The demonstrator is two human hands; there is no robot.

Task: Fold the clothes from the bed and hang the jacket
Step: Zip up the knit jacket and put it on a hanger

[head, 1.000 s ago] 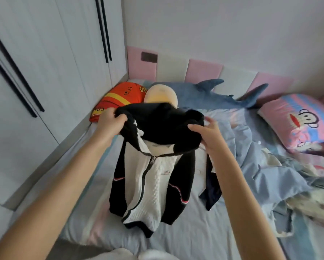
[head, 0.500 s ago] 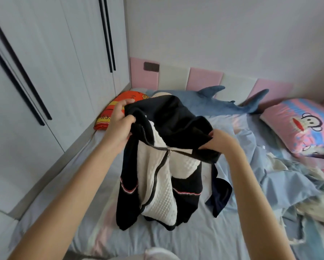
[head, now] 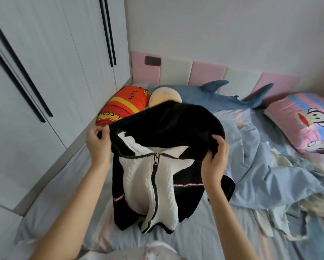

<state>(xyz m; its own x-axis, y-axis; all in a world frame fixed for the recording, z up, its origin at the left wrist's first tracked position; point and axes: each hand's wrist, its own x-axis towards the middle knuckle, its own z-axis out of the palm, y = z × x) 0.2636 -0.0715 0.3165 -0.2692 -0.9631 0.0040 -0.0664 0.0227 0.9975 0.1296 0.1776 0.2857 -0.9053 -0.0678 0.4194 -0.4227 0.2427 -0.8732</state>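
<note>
In the middle of the frame, both hands hold up a soft black jacket (head: 157, 132) with a bumpy white front and a zipper. The left hand (head: 98, 141) pinches one top corner with its fingers (head: 101, 131), and the right hand (head: 216, 158) curls around the other. Its bottom edge rests on the smooth blue bed (head: 194, 241).

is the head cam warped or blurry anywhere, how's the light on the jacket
Head view: wide-angle warp splays the wardrobe door lines and handles; light is soft and even, no glare or hard shadows; on the jacket the black hood reads as a nearly flat dark mass, the white quilted front is crisp; the left hand and right hand gripping it look sharp, no obvious motion blur.
</note>
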